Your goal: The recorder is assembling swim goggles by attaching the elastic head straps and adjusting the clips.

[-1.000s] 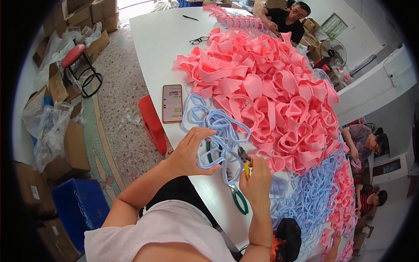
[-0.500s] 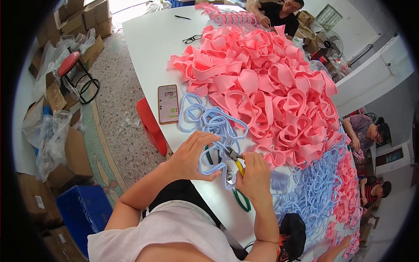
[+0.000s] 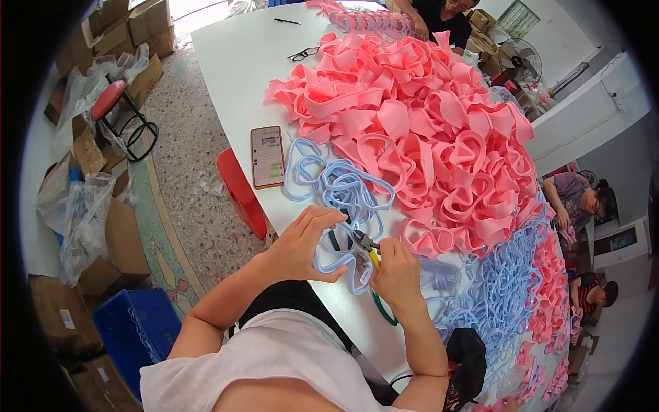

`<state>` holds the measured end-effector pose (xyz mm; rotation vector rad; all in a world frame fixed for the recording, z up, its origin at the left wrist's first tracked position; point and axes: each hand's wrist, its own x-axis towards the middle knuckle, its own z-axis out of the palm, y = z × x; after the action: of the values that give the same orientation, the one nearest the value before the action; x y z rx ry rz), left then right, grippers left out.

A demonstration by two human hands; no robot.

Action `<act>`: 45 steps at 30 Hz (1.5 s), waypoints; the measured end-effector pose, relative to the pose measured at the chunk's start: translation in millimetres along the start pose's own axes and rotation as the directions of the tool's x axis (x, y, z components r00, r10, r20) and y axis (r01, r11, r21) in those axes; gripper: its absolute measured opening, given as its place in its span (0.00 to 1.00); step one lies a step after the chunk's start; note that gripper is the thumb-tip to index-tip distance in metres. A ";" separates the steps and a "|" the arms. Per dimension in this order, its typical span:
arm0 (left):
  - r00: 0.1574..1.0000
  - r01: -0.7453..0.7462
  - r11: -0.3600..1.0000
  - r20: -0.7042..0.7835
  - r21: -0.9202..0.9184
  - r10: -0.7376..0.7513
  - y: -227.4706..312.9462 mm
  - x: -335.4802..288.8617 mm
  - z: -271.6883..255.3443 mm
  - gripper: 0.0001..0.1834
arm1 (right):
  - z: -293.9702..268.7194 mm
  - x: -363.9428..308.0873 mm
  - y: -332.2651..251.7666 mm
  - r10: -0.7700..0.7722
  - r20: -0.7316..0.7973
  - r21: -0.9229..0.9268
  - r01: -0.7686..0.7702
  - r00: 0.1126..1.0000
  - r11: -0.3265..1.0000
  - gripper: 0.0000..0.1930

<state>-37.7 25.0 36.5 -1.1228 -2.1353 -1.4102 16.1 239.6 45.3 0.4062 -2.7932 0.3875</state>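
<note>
My left hand (image 3: pixel 300 242) is closed on a loop of light blue cord (image 3: pixel 334 266), its thumb and fingers curved around the loop from the left. In my right hand (image 3: pixel 399 269) is a pair of cutting pliers (image 3: pixel 364 239) with a yellow grip. The dark metal jaws point left and lie at the cord, between my two hands. Whether they touch the cord, I cannot tell. Beyond my hands, more light blue cord loops (image 3: pixel 343 184) lie tangled on the white table (image 3: pixel 230 75). A green-handled tool (image 3: pixel 384 309) shows partly below my right hand.
Pink fabric bands (image 3: pixel 412 117) form a big heap at the table's middle. A heap of blue cords (image 3: pixel 487 288) lies to the right. Left of the cords are a phone (image 3: pixel 267 156) and glasses (image 3: pixel 303 53). A red stool (image 3: pixel 240 196) stands by the table edge; co-workers sit around.
The view has shifted slightly. My right hand has come a little closer to my left, and less of the yellow grip shows. The left hand keeps its hold on the cord.
</note>
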 end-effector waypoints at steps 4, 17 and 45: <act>0.999 0.039 0.999 0.018 0.003 -0.039 -1.1 -11.5 1.3 0.44 | 7.7 -5.4 -2.0 -0.008 0.025 0.017 0.008 1.000 1.000 0.13; 0.978 0.205 0.978 0.051 -0.041 -0.203 -0.8 -17.2 -10.1 0.42 | 3.8 -7.2 6.5 0.127 0.045 0.259 -0.135 0.991 0.956 0.12; 0.955 0.291 0.898 -0.161 0.331 -0.250 -64.1 52.6 37.0 0.32 | -120.4 -75.3 339.2 0.818 -0.567 0.137 -0.969 0.092 0.203 0.16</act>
<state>-114.9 67.7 15.1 -0.6127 -2.4038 -1.0991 8.5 607.1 57.5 -1.4594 -2.0346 0.2437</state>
